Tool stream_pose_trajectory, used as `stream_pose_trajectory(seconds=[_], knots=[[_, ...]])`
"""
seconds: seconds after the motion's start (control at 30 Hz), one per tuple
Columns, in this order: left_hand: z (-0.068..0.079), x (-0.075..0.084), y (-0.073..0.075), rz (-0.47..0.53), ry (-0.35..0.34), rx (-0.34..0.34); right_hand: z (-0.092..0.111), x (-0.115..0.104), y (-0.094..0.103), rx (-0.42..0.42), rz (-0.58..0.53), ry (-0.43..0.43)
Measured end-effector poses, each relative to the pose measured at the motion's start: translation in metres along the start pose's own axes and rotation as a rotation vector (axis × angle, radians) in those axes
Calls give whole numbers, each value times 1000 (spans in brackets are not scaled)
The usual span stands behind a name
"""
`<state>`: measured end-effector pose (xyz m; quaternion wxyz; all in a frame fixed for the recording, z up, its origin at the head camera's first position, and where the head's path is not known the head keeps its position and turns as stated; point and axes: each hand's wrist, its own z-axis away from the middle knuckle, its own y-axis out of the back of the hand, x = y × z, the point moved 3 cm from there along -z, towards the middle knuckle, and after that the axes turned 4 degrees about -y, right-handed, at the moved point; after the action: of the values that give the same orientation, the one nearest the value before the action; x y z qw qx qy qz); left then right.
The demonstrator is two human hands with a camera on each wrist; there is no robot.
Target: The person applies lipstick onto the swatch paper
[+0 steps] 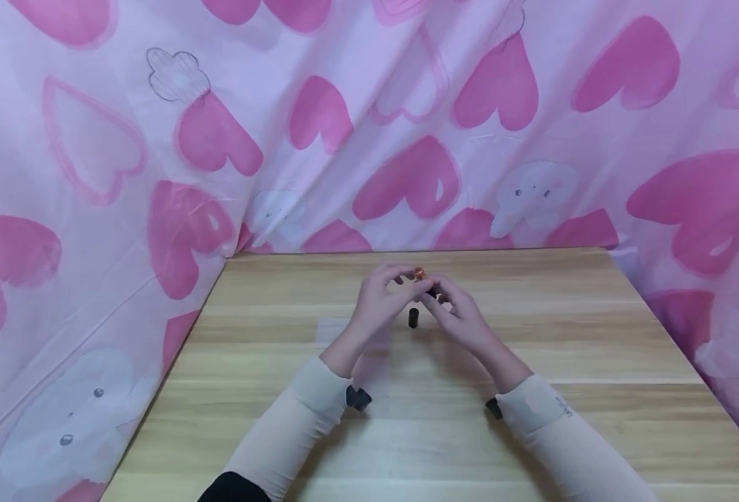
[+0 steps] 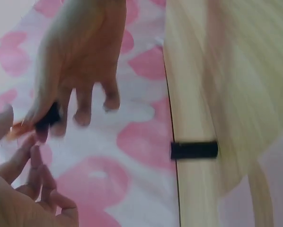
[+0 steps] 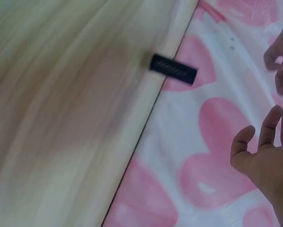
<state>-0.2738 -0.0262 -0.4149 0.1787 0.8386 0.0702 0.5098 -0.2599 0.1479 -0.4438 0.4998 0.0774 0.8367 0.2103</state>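
Observation:
In the head view both hands meet above the table around a small lipstick (image 1: 420, 274) with a shiny orange-copper end and a black base. Thumb and fingers of my left hand (image 1: 378, 296) pinch the coppery end. My right hand (image 1: 463, 319) pinches the black base (image 2: 49, 117) between thumb and index finger; its other fingers are spread in the left wrist view. Below the hands a black cylindrical cap (image 1: 413, 318) stands upright on the table, apart from both. Faint lettering shows on this cap (image 3: 173, 69) in the right wrist view.
A pale, see-through sheet (image 1: 332, 331) lies on the wooden table (image 1: 269, 293), left of the cap and partly under the left forearm. A pink heart-patterned curtain (image 1: 319, 174) hangs behind and beside the table. Small black devices (image 1: 358, 398) sit at both wrists.

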Motion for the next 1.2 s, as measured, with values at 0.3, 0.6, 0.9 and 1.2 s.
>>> stream_pose_trajectory(seconds=[0.3, 0.6, 0.9, 1.2], knots=[[5, 5, 0, 85, -2, 194, 0, -10, -9, 156, 43, 8], [6, 2, 6, 173, 37, 134, 1, -11, -11, 149, 6, 8], [5, -5, 11, 265, 32, 0, 2, -11, -13, -69, -289, -119], [6, -6, 10, 238, 58, 108, 0, -40, -10, 77, -89, -57]])
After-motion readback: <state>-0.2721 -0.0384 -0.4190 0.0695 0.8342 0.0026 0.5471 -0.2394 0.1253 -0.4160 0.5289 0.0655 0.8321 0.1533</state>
